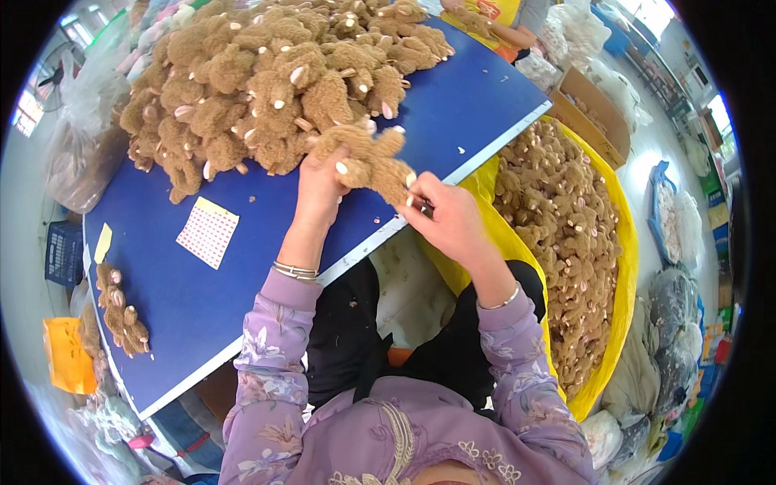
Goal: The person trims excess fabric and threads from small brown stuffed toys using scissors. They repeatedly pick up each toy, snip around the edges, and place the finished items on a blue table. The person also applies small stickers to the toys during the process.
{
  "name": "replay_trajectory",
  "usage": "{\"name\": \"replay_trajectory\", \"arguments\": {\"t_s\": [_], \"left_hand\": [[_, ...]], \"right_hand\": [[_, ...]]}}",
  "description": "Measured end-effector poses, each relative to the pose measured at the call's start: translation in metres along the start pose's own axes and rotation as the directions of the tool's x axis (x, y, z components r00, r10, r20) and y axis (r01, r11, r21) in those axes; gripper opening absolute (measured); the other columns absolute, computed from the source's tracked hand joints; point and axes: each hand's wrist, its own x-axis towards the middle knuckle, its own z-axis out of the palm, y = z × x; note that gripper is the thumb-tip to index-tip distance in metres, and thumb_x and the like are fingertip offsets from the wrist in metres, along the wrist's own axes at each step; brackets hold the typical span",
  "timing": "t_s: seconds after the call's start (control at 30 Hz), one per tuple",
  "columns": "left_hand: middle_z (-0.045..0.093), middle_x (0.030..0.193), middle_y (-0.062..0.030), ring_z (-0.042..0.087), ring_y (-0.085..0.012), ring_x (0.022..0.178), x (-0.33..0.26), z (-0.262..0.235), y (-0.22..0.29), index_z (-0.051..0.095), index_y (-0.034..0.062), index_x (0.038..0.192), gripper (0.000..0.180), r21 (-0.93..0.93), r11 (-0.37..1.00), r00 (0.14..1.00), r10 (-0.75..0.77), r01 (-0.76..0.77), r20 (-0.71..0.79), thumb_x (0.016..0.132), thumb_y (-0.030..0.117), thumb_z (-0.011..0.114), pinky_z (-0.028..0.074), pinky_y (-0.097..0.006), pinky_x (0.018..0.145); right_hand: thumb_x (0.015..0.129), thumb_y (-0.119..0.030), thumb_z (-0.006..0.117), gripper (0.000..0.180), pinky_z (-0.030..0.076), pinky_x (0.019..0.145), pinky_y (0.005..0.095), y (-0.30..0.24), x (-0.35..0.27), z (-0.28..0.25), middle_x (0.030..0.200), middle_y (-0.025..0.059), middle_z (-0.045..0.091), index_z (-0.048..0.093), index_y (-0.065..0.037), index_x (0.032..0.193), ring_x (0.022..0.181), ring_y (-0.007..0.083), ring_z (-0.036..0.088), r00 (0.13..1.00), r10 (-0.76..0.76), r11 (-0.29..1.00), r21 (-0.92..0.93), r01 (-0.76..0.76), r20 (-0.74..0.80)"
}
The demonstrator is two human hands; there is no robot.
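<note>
My left hand (325,182) is closed around a brown plush toy (368,162) with small white paws, held over the table edge. At the toy's right end, the thumb and fingers of my right hand (449,214) are pinched together close to a white tip. Something small and dark shows between those fingers; its kind cannot be made out. Just beyond the held toy, a large heap of similar plush toys (230,73) covers the far part of the blue table (299,234).
A sheet of small red labels (208,232) and a few plush toys (121,311) lie on the table's left. At my right stands a yellow sack (624,242) full of plush toys. A cardboard box (594,113) sits behind it. Another person's arm (513,34) shows across the table.
</note>
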Motion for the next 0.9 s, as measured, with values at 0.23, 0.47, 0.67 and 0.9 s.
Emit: {"name": "replay_trajectory", "arguments": {"t_s": [0.23, 0.47, 0.67, 0.9], "left_hand": [[0.064, 0.093, -0.0003, 0.060, -0.0039, 0.071, -0.010, 0.020, 0.005, 0.055, 0.0037, 0.117, 0.035, 0.137, 0.988, 0.980, -0.100, 0.077, 0.170, 0.091, 0.025, 0.062, 0.044, -0.016, 0.053], [0.063, 0.092, -0.0009, 0.058, -0.0036, 0.073, 0.000, 0.018, -0.003, 0.055, 0.0049, 0.111, 0.024, -0.020, 0.993, 0.990, 0.120, -0.119, 0.067, 0.092, 0.017, 0.061, 0.048, -0.018, 0.057], [0.062, 0.103, -0.0095, 0.062, -0.0156, 0.090, 0.007, -0.010, 0.007, 0.049, 0.0049, 0.119, 0.035, -0.007, 0.999, 0.996, -0.034, 0.034, 0.080, 0.094, 0.028, 0.057, 0.046, -0.021, 0.069], [0.061, 0.092, -0.0069, 0.063, -0.0121, 0.070, -0.013, 0.029, -0.004, 0.030, -0.0063, 0.136, 0.071, 0.131, 0.990, 0.976, -0.070, 0.044, 0.207, 0.085, 0.024, 0.070, 0.044, -0.021, 0.056]], "right_hand": [[0.082, -0.014, 0.071, 0.022, 0.042, 0.061, 0.0220, 0.029, 0.011, -0.014, 0.087, 0.0000, 0.059, 0.057, -0.001, 0.094, 0.072, 0.0043, 0.051, 0.968, 0.251, 0.797, 0.565, -0.215, 0.013], [0.086, -0.006, 0.066, 0.010, 0.037, 0.056, 0.0210, 0.018, 0.006, -0.011, 0.070, -0.0050, 0.053, 0.057, -0.001, 0.084, 0.064, 0.0015, 0.044, 0.962, 0.273, 0.805, 0.552, -0.216, -0.022], [0.085, -0.005, 0.067, 0.011, 0.034, 0.054, 0.0200, 0.034, 0.004, -0.013, 0.069, -0.0053, 0.051, 0.056, -0.002, 0.086, 0.062, 0.0012, 0.042, 0.926, 0.241, 0.892, 0.442, -0.092, -0.292], [0.083, -0.008, 0.070, 0.017, 0.034, 0.053, 0.0208, 0.031, 0.001, 0.011, 0.069, -0.0055, 0.050, 0.056, -0.002, 0.091, 0.062, 0.0019, 0.042, 0.947, 0.220, 0.911, 0.396, -0.113, -0.235]]}}
